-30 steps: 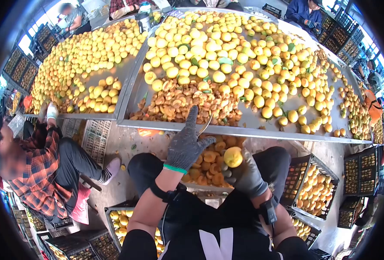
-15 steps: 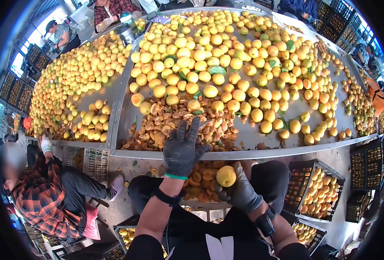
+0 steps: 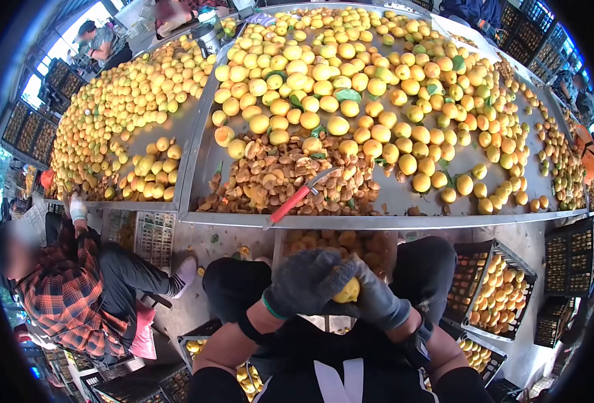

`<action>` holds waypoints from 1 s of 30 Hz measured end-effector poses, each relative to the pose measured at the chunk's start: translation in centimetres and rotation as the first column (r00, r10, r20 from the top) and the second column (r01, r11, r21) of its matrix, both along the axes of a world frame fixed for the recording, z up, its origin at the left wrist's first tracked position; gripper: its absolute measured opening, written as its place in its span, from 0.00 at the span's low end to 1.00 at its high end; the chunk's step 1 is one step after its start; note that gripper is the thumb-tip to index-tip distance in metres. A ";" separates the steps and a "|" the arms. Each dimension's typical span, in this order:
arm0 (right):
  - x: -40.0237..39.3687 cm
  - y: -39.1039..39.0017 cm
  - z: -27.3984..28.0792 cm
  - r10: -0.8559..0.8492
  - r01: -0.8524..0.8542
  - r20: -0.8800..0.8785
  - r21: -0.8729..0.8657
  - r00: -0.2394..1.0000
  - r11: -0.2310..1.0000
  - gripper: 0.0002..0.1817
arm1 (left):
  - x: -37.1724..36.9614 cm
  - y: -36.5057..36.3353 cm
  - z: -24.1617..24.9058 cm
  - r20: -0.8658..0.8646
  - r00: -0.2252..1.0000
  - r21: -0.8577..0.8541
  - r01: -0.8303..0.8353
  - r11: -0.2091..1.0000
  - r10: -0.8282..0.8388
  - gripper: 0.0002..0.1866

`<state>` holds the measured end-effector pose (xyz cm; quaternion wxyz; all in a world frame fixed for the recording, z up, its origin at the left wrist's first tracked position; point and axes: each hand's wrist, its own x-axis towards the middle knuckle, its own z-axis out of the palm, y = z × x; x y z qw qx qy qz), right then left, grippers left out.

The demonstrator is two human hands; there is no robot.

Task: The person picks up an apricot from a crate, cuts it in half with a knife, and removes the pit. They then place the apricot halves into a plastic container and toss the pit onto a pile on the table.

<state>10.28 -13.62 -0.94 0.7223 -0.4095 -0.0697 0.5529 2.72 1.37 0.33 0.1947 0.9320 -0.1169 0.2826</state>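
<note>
Both gloved hands are clamped on one yellow apricot over my lap, left hand at 9 o'clock, right hand at 3. The red-handled knife lies on the tabletop at 12, on the pit pile. Loads of whole apricots left.

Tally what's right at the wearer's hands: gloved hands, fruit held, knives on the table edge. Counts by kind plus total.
Gloved hands: 2, left hand and right hand
Yellow fruit held between them: 1
Red-handled knife on the metal table: 1
Total: 4
</note>
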 end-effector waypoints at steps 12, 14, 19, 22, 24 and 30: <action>-1.9 -0.4 1.2 -0.153 0.261 0.689 -0.055 0.708 0.964 0.19 | -1.8 -4.0 -0.6 0.219 0.963 0.091 -0.180 0.979 0.157 0.22; -2.5 0.1 1.2 -0.228 0.361 0.715 -0.037 0.661 0.932 0.18 | -1.4 -4.6 -0.8 0.205 0.953 -0.008 -0.227 0.974 0.224 0.21; -1.1 0.1 0.0 -0.181 0.443 0.927 0.017 0.330 0.896 0.13 | -0.4 -5.5 -2.0 0.137 0.924 -0.327 -0.299 0.897 0.358 0.20; -0.7 -1.4 -0.6 -0.137 0.180 0.438 -0.057 0.888 0.982 0.18 | -0.7 -4.8 -2.0 0.136 0.945 -0.381 -0.228 0.896 0.299 0.22; -0.9 -2.1 -1.3 -0.074 0.090 0.161 -0.094 0.984 0.991 0.20 | -1.3 -4.8 -1.0 0.090 0.970 -0.276 -0.194 0.941 0.226 0.25; -2.3 -1.7 -1.1 -0.273 0.237 0.553 0.137 0.787 0.962 0.19 | -1.8 -4.6 0.9 0.239 0.957 -0.031 -0.163 0.986 0.165 0.26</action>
